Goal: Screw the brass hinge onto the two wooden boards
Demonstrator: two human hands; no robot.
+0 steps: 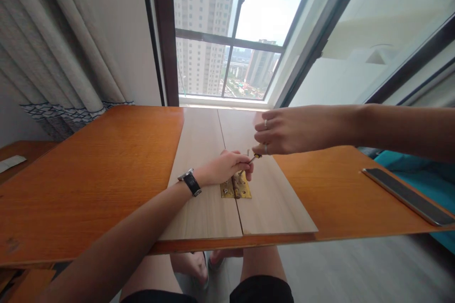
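Observation:
A brass hinge (227, 193) lies across the seam between two pale wooden boards, the left board (199, 220) and the right board (280, 210). Screw heads show on its left leaf, and holes show on the right. My right hand (286, 131), wearing rings, grips a screwdriver (257, 155) with a dark and yellow handle. Its shaft slants down and left toward the hinge's right leaf. My left hand (229, 168) is closed in a pinch near the shaft's lower end, just over the hinge. Those fingers hide the tip and whatever they hold there.
The boards rest on an orange-brown wooden table (117, 175). A long dark flat bar (408, 196) lies near the table's right edge. A window (229, 38) stands beyond the far edge, with a grey curtain (60, 33) on the left. My legs are below the front edge.

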